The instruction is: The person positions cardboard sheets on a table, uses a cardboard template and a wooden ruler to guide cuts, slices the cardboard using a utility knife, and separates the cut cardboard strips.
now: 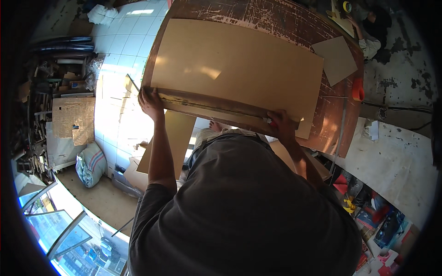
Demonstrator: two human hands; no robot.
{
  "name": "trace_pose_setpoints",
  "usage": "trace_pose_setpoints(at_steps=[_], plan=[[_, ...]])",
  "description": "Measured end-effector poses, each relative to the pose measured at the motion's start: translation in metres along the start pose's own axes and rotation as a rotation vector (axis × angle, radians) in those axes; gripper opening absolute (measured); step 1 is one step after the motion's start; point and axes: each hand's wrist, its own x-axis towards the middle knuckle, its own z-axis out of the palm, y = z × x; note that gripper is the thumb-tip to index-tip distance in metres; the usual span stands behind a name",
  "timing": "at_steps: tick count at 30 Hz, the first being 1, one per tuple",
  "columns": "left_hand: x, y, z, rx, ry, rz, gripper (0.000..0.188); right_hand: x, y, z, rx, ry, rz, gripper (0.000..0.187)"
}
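A large tan cardboard sheet (235,69) lies on a worn brown table (276,18). Along its near edge runs a long dark straightedge (212,105). My left hand (149,102) grips the left end of that straightedge at the sheet's corner. My right hand (282,125) is closed on a small red cutter (272,122) at the straightedge's right end, on the near edge of the cardboard. My dark shirt hides what lies under the table's near side.
A smaller cardboard piece (338,57) and a red object (357,89) sit at the table's right side. Another person (373,27) sits on the floor beyond it. Cardboard offcuts (172,138) lean below the table on white tiles (124,41). A striped sack (90,163) rests at left.
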Motion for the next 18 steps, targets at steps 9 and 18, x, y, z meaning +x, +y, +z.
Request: trace_pose_setpoints(at_steps=[9, 18], plan=[[-0.001, 0.005, -0.012, -0.216, -0.037, -0.032, 0.064, 0.001, -0.005, -0.002, 0.088, 0.121, -0.073, 0.054], [-0.006, -0.007, -0.023, -0.198, 0.054, 0.085, 0.059, 0.005, -0.004, 0.003, 0.12, 0.108, -0.086, 0.051]])
